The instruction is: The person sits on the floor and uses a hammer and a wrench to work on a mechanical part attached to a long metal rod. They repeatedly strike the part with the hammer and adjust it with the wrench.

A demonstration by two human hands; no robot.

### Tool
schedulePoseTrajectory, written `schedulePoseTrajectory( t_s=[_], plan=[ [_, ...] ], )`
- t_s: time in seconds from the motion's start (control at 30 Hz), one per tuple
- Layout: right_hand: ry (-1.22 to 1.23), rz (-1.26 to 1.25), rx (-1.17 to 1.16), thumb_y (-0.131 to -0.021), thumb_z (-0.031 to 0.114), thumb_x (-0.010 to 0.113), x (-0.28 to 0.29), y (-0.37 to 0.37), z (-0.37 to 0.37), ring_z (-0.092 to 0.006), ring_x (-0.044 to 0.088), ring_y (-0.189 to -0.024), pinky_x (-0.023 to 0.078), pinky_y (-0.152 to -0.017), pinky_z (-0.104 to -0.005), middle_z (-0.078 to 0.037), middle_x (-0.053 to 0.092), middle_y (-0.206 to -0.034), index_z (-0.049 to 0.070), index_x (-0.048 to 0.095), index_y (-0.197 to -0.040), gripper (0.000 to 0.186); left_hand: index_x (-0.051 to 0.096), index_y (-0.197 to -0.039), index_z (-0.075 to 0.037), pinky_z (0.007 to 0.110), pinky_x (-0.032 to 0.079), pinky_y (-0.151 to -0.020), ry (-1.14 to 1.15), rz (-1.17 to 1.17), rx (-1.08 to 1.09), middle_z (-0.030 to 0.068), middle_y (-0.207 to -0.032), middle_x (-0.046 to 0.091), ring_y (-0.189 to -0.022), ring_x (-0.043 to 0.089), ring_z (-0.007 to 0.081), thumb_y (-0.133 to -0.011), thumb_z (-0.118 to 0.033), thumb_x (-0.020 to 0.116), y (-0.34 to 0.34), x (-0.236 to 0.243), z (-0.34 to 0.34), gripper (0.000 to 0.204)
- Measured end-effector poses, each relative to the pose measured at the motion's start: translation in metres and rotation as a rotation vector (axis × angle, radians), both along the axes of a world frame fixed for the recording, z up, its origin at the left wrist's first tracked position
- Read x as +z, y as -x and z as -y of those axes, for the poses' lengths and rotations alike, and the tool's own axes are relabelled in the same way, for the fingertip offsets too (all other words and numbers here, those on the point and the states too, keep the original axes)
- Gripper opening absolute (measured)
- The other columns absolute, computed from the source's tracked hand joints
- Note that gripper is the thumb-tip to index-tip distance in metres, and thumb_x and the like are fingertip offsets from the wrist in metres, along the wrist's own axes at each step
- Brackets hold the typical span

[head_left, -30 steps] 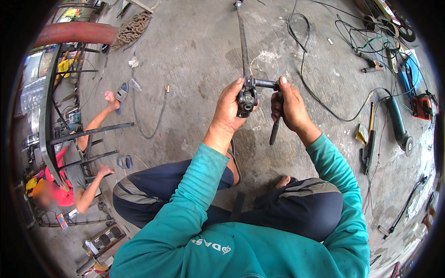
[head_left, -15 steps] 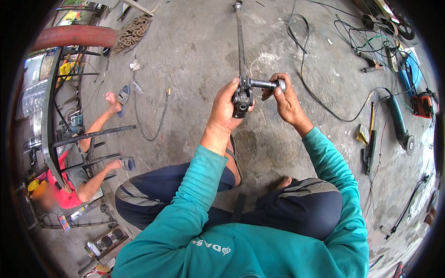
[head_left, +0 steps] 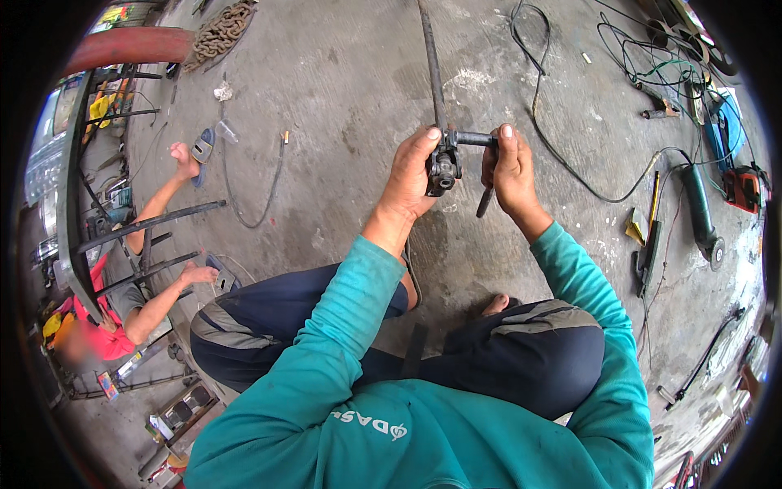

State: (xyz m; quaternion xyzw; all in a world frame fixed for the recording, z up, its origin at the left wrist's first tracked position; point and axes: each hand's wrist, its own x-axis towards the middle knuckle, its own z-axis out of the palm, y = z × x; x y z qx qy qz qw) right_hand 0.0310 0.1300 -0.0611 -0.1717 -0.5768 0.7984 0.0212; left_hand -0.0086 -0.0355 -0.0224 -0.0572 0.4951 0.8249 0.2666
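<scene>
My left hand (head_left: 406, 175) is closed round a dark metal universal joint (head_left: 442, 173) at the near end of a long steel shaft (head_left: 432, 61), which runs away across the floor. A short dark metal rod (head_left: 471, 138) stands out to the right from the joint. At that rod's outer end my right hand (head_left: 513, 175) is closed, thumb on top, round a thin dark bar handle (head_left: 485, 203) whose lower end pokes out below the fingers. The fingers hide how the handle meets the rod.
On the right lie an angle grinder (head_left: 702, 212), a red-and-black box-shaped device (head_left: 743, 189) and tangled cables (head_left: 631, 61). A chain (head_left: 220, 33) is at the far left. Beyond a black metal frame (head_left: 72, 200) another person (head_left: 122, 322) sits. A loose hose (head_left: 273, 191) curves over the concrete.
The joint and both hands have shifted slightly right in view. My right hand has changed its grip at the rod's end, and a bar handle now shows below it.
</scene>
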Motion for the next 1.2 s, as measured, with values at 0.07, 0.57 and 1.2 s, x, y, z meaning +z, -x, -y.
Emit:
schedulePoseTrajectory(
  t_s=[0.07, 0.57, 1.2],
  plan=[
    [0.102, 0.162, 0.032, -0.105, 0.058, 0.041, 0.005, -0.004, -0.003, -0.0103, 0.036, -0.043, 0.030, -0.040, -0.0291, 0.002, 0.038, -0.056, 0.012, 0.043, -0.082, 0.052, 0.064, -0.115, 0.003, 0.030, 0.052, -0.055, 0.030, -0.003, 0.014, 0.0093, -0.089, 0.065, -0.064, 0.065, 0.0197, -0.098, -0.035, 0.061, -0.003, -0.005, -0.001, 0.042],
    [-0.020, 0.405, 0.041, -0.101, 0.064, 0.048, -0.037, -0.036, -0.071, -0.0133, 0.037, -0.044, 0.032, -0.041, -0.0312, 0.000, 0.041, -0.058, 0.010, 0.049, -0.089, 0.055, 0.060, -0.125, 0.000, 0.031, 0.059, -0.060, -0.169, 0.071, -0.107, 0.0116, -0.100, 0.068, -0.082, 0.071, 0.0239, -0.099, -0.033, 0.060, 0.010, 0.002, -0.002, 0.042],
    [-0.233, -0.158, 0.275, -0.088, 0.034, 0.081, 0.179, 0.031, -0.045, -0.0176, 0.067, -0.081, 0.056, -0.072, -0.0305, -0.014, 0.069, -0.095, -0.010, 0.052, -0.130, 0.068, 0.064, -0.106, 0.001, 0.039, 0.058, -0.086, -0.369, 0.027, -0.091, 0.0150, -0.094, 0.068, -0.092, 0.068, 0.0280, -0.100, -0.045, 0.060, 0.082, 0.103, -0.053, 0.047]
  ],
)
